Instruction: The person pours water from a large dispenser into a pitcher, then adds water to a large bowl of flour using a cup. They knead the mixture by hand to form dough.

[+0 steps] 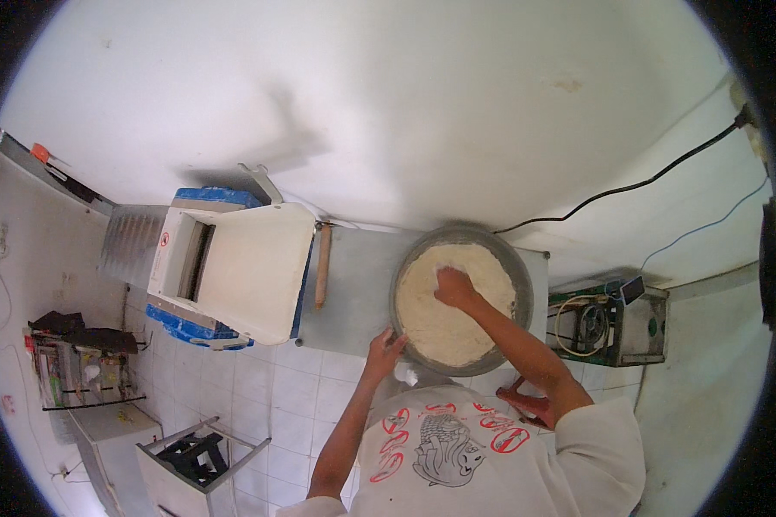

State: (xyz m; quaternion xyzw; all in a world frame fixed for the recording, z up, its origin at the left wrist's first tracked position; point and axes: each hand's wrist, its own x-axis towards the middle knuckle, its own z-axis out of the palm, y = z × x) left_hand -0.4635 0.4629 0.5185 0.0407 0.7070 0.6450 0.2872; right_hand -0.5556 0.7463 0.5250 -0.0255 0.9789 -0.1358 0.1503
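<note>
A wide grey round basin [523, 289] stands on the metal-topped table, filled with a broad mass of pale dough [444, 332]. The dough's surface looks rough and floury. My right hand [454, 286] reaches into the basin from the right and presses into the dough with curled fingers; its fingertips are hidden. At the basin's near left edge, my left hand [385, 351] is closed on the rim, with the thumb apart from the other fingers.
Left of the basin, a wooden rolling pin [322, 267] lies on the table [353, 289] beside a blue-and-white roller machine [254, 276]. At right stands a metal-framed unit [621, 332] with a hose. A black cable [629, 187] runs along the wall. A stool [190, 457] stands lower left.
</note>
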